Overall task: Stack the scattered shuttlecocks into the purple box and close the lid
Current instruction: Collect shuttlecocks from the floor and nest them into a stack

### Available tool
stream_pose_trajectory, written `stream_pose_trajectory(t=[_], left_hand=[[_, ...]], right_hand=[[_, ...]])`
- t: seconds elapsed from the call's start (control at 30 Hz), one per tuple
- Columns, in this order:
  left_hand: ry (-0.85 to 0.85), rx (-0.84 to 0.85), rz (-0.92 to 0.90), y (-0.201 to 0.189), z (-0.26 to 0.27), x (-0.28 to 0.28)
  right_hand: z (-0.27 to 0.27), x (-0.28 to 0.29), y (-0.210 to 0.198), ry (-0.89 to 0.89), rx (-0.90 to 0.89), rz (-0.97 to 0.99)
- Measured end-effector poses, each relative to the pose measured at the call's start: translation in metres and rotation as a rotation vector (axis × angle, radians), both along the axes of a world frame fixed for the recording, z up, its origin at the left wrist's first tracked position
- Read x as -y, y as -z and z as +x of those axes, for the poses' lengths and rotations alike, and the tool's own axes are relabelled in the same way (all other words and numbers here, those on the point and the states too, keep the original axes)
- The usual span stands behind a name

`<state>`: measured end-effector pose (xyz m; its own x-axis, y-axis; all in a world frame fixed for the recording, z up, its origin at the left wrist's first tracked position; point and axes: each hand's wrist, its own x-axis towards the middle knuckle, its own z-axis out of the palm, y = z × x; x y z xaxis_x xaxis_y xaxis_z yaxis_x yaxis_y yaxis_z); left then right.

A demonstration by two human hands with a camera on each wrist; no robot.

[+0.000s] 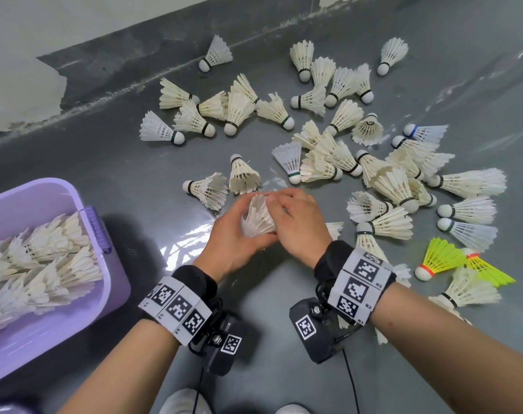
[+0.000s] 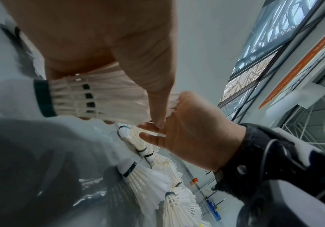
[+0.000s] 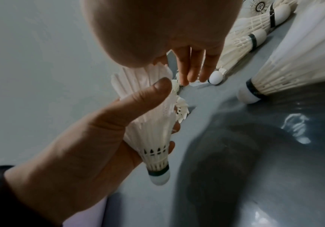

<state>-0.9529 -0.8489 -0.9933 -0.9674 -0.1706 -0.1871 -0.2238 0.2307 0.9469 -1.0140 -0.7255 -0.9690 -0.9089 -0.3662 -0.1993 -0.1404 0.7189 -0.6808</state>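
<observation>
My left hand (image 1: 236, 234) grips a white feather shuttlecock (image 1: 257, 218) by its skirt just above the floor, cork end toward me. The right wrist view shows its thumb (image 3: 157, 90) across the feathers of this shuttlecock (image 3: 153, 138), which has a dark green band. My right hand (image 1: 296, 222) lies over the feather rim, and its fairly straight fingers (image 3: 188, 72) touch the feather tips. The purple box (image 1: 75, 318) stands open at the left, with rows of stacked shuttlecocks (image 1: 39, 258) inside. Many loose shuttlecocks (image 1: 373, 174) lie scattered on the grey floor ahead and to the right.
Two yellow plastic shuttlecocks (image 1: 445, 258) lie at the right, near my right wrist. A worn wall base (image 1: 104, 73) runs along the far left. Bare floor (image 1: 152, 228) separates the box from my hands. No lid is in view.
</observation>
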Motion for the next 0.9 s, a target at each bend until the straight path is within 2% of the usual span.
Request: stream_pose_trajectory(t=[0.1,0.23,0.33,0.43,0.57,0.73,0.9], left_hand=[[0.012,0.032,-0.047,0.004,-0.002,-0.005],[0.019,0.056,-0.125,0.010,-0.006,-0.009],[0.046,0.073,-0.174,0.012,-0.008,-0.012],[0.084,0.106,-0.183,0.014,-0.006,-0.015],[0.119,0.131,-0.210,0.013,-0.001,-0.019],[0.142,0.156,-0.244,0.013,0.006,-0.022],[0.135,0.176,-0.245,0.010,0.008,-0.024]], right_hand=[[0.000,-0.010,-0.001,0.019,-0.018,0.048],[-0.009,-0.030,0.002,0.234,-0.062,0.170],[-0.015,-0.047,0.001,0.327,0.003,0.341],[-0.017,-0.061,0.002,0.363,0.078,0.424],[-0.013,-0.069,0.004,0.318,0.176,0.417],[0.000,-0.071,0.003,0.289,0.183,0.416],[0.000,-0.070,0.005,0.399,0.194,0.147]])
